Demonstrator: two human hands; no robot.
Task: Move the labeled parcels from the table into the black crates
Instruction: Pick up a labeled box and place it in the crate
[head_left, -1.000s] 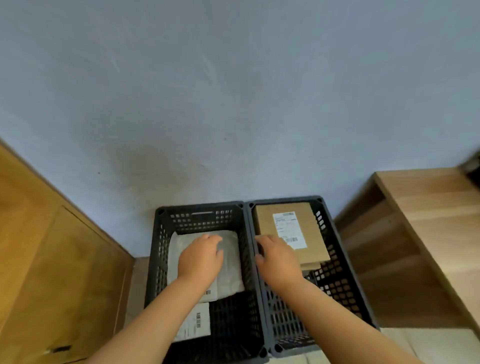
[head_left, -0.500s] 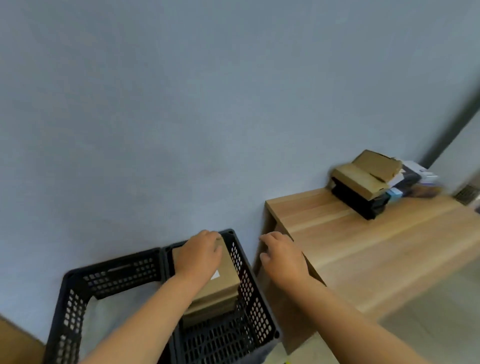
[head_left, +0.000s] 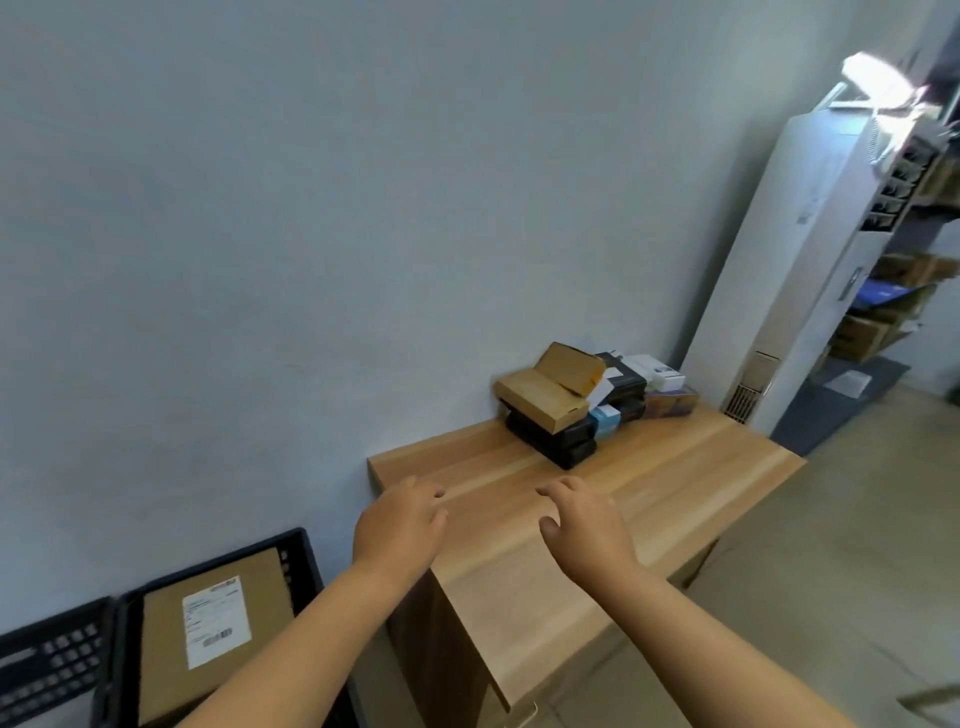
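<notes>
A pile of parcels (head_left: 582, 400) sits at the far end of the wooden table (head_left: 675, 478) against the wall: brown cardboard boxes on top, black, blue and white ones beneath and behind. My left hand (head_left: 400, 530) and my right hand (head_left: 587, 525) hover above the near part of the table, fingers relaxed, holding nothing. At the lower left a black crate (head_left: 306, 551) holds a brown parcel with a white label (head_left: 218, 623). A second black crate (head_left: 47, 660) stands to its left, its inside hidden.
A tall white standing air conditioner (head_left: 821, 249) stands right of the table by the wall. Shelves with cardboard boxes (head_left: 883, 312) fill the far right. The grey wall runs behind the table and crates. Tiled floor lies to the right.
The view has swung right from the crates to the table. Both hands lifted out of the crates and now hover over the table's near end, nearer the parcel pile.
</notes>
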